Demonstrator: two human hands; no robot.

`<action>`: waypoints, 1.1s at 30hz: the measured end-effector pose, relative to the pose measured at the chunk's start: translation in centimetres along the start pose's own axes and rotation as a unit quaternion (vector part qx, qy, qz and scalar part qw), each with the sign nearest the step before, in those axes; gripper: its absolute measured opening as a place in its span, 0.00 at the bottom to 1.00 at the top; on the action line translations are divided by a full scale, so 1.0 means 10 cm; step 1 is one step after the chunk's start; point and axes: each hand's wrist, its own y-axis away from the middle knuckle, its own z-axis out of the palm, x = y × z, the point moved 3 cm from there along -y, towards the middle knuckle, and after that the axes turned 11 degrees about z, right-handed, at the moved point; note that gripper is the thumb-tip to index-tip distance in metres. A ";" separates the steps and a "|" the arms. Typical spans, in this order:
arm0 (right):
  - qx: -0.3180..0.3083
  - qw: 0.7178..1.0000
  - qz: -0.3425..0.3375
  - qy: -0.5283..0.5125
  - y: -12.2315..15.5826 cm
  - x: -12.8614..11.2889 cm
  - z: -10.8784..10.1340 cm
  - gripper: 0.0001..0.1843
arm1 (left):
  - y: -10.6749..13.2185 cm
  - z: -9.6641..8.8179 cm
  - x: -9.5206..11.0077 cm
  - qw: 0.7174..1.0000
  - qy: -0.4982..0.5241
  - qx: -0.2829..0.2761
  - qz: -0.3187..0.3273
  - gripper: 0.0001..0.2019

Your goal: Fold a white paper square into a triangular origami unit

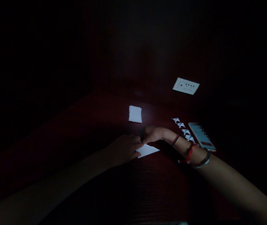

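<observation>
A white sheet of paper (147,150), folded to a triangle, lies on the dark red table with one point toward the right. My left hand (124,149) grips its left side, the thumb on top and the ringed finger near the upper edge. Bent over from above, my right hand (154,133) has its fingers closed at the paper's top edge, close against my left fingertips. Its fingertips are partly hidden in shadow. Bracelets circle my right wrist and forearm.
Beyond my hands sits a stack of white paper squares (135,114). To the right, several small folded paper pieces (182,128) form a row beside a lit phone (201,136). A white socket plate (186,86) is on the back wall. The surroundings are very dark.
</observation>
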 end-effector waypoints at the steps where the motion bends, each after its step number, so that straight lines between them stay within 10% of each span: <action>1: 0.004 1.000 0.004 -0.006 0.01 0.01 0.01 0.17 | 0.00 0.00 0.00 1.000 -0.001 0.001 -0.001 0.16; 23: 0.058 0.987 0.014 -0.148 0.03 0.41 0.21 0.11 | 0.05 -0.03 -0.06 1.000 0.022 -0.006 -0.004 0.16; 33: 0.177 0.973 -0.012 -0.150 0.20 0.38 0.05 0.13 | 0.05 -0.02 -0.08 1.000 0.022 0.008 0.005 0.15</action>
